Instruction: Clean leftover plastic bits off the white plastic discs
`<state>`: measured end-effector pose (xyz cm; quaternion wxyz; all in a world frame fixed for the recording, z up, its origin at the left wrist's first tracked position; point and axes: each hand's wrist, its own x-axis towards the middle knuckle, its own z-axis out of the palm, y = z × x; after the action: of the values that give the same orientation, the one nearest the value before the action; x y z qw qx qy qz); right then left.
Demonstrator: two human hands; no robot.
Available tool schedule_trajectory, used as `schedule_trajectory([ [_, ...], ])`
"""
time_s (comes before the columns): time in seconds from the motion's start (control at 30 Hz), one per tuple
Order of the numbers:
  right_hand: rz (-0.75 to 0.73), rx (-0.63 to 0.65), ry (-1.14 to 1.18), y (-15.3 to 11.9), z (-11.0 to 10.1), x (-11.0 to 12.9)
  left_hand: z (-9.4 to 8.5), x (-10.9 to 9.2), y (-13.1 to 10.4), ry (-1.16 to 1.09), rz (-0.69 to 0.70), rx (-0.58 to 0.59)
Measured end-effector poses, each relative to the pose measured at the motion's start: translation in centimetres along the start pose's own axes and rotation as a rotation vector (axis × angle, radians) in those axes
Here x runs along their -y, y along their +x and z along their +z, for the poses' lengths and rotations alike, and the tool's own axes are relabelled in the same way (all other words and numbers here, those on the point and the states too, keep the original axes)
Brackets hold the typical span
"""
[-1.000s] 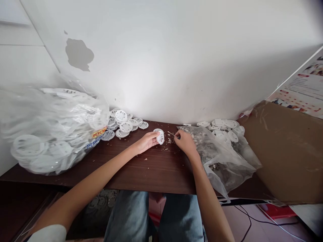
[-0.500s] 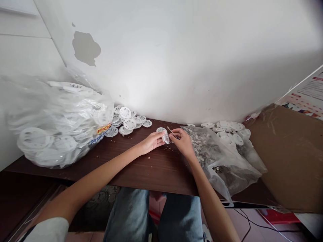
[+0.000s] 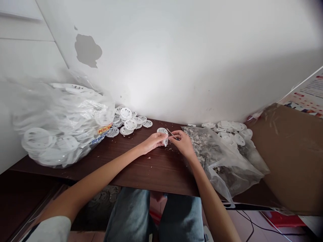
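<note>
Head view, from the left: well out beyond the left forearm sits a bulging clear bag (image 3: 68, 126) full of white discs, and nearer, past the left hand, a loose pile of slotted discs (image 3: 130, 124) lies against the wall. The left hand (image 3: 154, 142) pinches a white slotted piece (image 3: 166, 141) between thumb and fingers, holding it up above the dark tabletop (image 3: 148, 173); a rounded white edge (image 3: 161, 130) shows just beyond the fingertips, though I cannot tell whether it belongs to the same piece. Just to its right, the right hand (image 3: 183, 143) is closed in a pinch on a thin tool (image 3: 171, 132), its tip slanting up and away across the piece. What has changed is the gap — a second ago the right hand was apart from the piece, and now the two hands meet over it. That suggests the work has gone from bringing the tool over to using it on the piece; contact at the tip is too small to confirm. Right of the right hand spread pale crumbs (image 3: 198, 143) and a crumpled clear bag (image 3: 227, 164), then another pile of white discs (image 3: 230, 127) and brown cardboard (image 3: 290, 158).
</note>
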<state>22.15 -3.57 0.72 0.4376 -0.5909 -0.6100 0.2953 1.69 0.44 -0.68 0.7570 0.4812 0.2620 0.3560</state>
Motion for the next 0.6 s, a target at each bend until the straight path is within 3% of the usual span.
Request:
schedule_trajectory([
  [0.4, 0.068, 0.092, 0.041, 0.3, -0.7, -0.4, 0.3, -0.3, -0.4, 0.105, 0.003, 0.030],
  [0.6, 0.074, 0.132, 0.133, 0.5, -0.4, -1.0, 0.2, -0.8, -0.5, -0.022, -0.040, 0.122],
])
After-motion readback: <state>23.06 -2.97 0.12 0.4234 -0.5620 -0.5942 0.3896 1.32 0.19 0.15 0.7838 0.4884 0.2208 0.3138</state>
